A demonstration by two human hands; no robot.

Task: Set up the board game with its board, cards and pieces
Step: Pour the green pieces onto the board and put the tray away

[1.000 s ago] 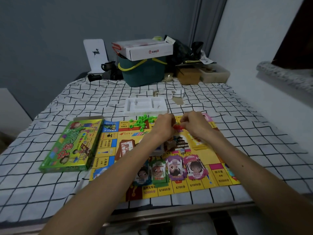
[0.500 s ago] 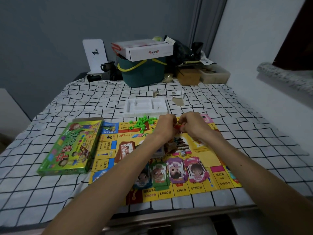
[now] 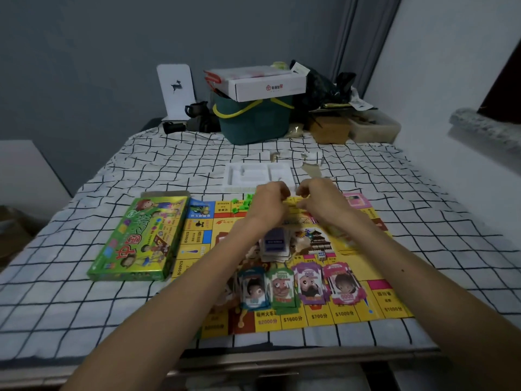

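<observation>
The yellow game board [image 3: 349, 313] lies flat on the checked cloth. Character money stacks [image 3: 282, 287] stand in a row along its near side, and a blue-backed card deck [image 3: 275, 244] and a white die [image 3: 321, 254] sit at its middle. Small green pieces [image 3: 245, 203] lie heaped on the far edge. My left hand [image 3: 272, 203] and my right hand [image 3: 320, 201] hover over that far edge, a little apart, fingers curled in pinches. The small red packet seen between them earlier is hidden now. The green game box [image 3: 138, 238] lies left of the board.
A white plastic insert tray [image 3: 253, 176] sits just beyond the board, with torn scraps [image 3: 311, 167] beside it. A teal basket [image 3: 253, 122] topped by a white carton [image 3: 262, 83], a brown box [image 3: 328, 129] and a clear tub [image 3: 375, 128] line the far end. A wall runs along the right.
My hands have risen slightly toward the tray and drawn a little apart. The red packet pinched between them no longer shows.
</observation>
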